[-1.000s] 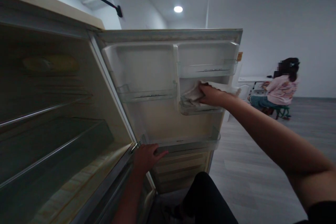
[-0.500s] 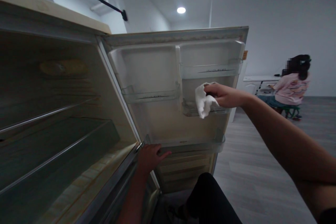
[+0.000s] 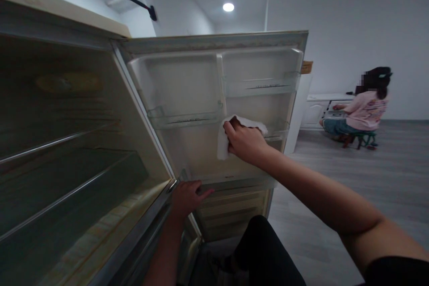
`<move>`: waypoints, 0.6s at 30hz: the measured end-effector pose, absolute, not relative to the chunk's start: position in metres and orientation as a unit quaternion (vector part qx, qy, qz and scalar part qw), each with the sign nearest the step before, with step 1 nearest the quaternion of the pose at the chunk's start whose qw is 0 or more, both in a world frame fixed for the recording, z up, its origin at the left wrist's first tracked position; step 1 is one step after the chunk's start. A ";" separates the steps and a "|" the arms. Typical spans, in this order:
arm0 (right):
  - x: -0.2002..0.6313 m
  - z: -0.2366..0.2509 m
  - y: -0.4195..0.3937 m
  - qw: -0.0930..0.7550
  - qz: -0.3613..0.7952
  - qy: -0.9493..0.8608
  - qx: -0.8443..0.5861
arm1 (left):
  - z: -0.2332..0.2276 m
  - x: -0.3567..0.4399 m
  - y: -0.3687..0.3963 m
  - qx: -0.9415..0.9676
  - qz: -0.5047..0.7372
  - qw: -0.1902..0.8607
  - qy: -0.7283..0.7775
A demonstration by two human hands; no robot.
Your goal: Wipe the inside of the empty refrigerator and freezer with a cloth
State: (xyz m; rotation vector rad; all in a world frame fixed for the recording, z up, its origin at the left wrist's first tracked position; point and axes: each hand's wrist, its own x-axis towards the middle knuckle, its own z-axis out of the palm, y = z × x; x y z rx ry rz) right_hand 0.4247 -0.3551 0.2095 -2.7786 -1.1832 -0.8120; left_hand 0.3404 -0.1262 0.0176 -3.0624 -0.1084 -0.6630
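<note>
An open fridge door [image 3: 187, 152] faces me, with clear plastic bins on its inner side. My right hand [image 3: 246, 142] grips a white cloth [image 3: 223, 143] and presses it against the door's inner wall, just left of the small right-hand bin [image 3: 276, 132]. My left hand [image 3: 187, 196] rests flat on the rim of the bottom door bin [image 3: 234, 182], near the hinge side. The fridge compartment [image 3: 67, 152] at left holds bare wire shelves.
A second person in a pink top [image 3: 363, 107] sits on a small stool at the far right beside a white cabinet [image 3: 315, 109]. Grey wood flooring [image 3: 335, 196] spreads to the right of the door. My dark-clad knee [image 3: 261, 250] is below the door.
My right hand pulled the cloth out of the small right-hand bin, then moved left and down onto the door's inner wall. My left hand stayed on the bottom bin.
</note>
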 end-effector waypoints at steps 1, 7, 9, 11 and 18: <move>0.426 0.209 -0.356 0.009 -0.265 -0.377 -0.888 | 0.017 0.341 -0.127 -0.977 -0.212 0.004 -0.035; 0.464 0.198 -0.378 -0.003 -0.302 -0.472 -0.828 | 0.018 0.347 -0.130 -0.980 -0.191 0.013 -0.057; 0.483 0.193 -0.393 -0.018 -0.314 -0.520 -0.794 | 0.021 0.348 -0.132 -0.981 -0.180 0.011 -0.065; 0.498 0.189 -0.408 -0.031 -0.325 -0.525 -0.786 | 0.023 0.349 -0.134 -0.983 -0.171 0.006 -0.072; 0.528 0.172 -0.457 -0.027 -0.332 -0.437 -0.835 | 0.024 0.353 -0.137 -0.983 -0.171 -0.006 -0.068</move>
